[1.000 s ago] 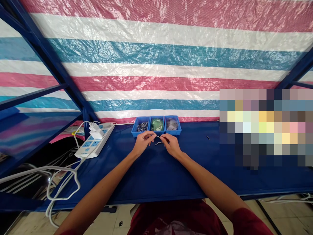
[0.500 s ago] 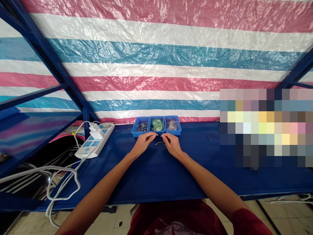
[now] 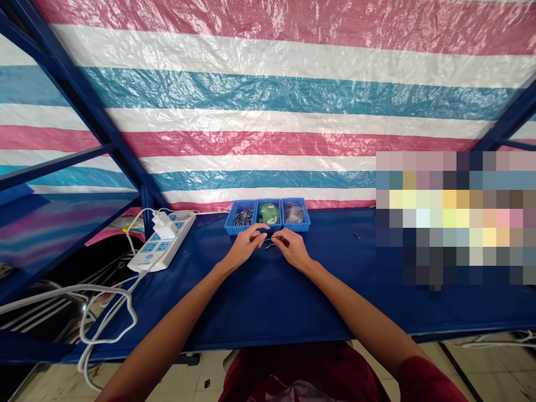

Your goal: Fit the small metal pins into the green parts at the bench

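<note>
Over the table, just in front of the blue bins, my left hand (image 3: 246, 247) has its forefinger stretched out and its thumb bent in against the other fingers. Whatever lies between those fingertips is too small to make out. Close by on the right, my right hand (image 3: 293, 249) pinches a thin, light-coloured pin-like piece (image 3: 269, 239) that points toward the left fingertips. Beneath the fingers, a small dark metal pin (image 3: 268, 247) lies on the blue table (image 3: 268, 301). My hands are a short gap apart.
Three blue bins stand behind my hands: metal pins in the left bin (image 3: 242, 227), green bagged material in the middle bin (image 3: 268, 228), clear plastic-wrapped pieces in the right bin (image 3: 296, 227). Another pin (image 3: 357, 236) lies right. A power strip (image 3: 163, 245) with white cables (image 3: 132, 304) occupies the left.
My right hand has moved slightly down and left, closer to the left one. A thin light piece now shows at its fingertips. The left forefinger has lifted a little.
</note>
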{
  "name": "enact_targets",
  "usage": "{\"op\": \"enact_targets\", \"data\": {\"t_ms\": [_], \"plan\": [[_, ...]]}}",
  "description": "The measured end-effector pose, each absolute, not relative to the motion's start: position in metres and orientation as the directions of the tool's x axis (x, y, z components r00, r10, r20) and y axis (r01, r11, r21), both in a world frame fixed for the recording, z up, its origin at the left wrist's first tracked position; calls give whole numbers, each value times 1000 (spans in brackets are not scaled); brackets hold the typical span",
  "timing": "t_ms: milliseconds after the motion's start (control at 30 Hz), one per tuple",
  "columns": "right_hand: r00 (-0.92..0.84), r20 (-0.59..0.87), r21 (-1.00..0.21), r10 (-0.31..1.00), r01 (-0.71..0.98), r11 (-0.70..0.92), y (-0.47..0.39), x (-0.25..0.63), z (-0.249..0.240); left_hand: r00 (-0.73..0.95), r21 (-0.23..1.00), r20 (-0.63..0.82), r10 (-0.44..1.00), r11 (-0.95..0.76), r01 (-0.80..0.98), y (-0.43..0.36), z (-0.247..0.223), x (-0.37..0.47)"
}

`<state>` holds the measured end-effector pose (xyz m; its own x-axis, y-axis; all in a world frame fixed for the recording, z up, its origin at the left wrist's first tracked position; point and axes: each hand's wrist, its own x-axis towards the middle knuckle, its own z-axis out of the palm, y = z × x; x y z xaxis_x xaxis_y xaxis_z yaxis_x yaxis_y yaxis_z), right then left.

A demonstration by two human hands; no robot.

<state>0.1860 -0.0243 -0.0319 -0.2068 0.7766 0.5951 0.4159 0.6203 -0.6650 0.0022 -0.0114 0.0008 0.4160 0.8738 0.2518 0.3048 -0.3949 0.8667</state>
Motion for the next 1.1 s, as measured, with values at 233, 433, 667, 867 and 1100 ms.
{"op": "enact_targets", "data": {"t_ms": [233, 433, 667, 867, 1100], "plan": [[-103, 549, -759, 829, 354, 547, -27, 186, -28, 327, 920, 258, 909, -334, 205, -4, -7, 3], [-133, 545, -748, 828, 369, 552, -27, 185, -28, 299, 892, 315, 901, -388, 231, -9, -5, 5], [-175, 584, -698, 793, 390, 600, -27, 185, -31, 276, 900, 345, 897, -399, 175, -13, -2, 9], [-157, 607, -665, 779, 436, 606, -26, 186, -32, 242, 929, 310, 919, -347, 130, -13, -3, 11], [-48, 610, -704, 791, 425, 569, -25, 188, -30, 366, 851, 299, 881, -419, 315, -9, -2, 5]]}}
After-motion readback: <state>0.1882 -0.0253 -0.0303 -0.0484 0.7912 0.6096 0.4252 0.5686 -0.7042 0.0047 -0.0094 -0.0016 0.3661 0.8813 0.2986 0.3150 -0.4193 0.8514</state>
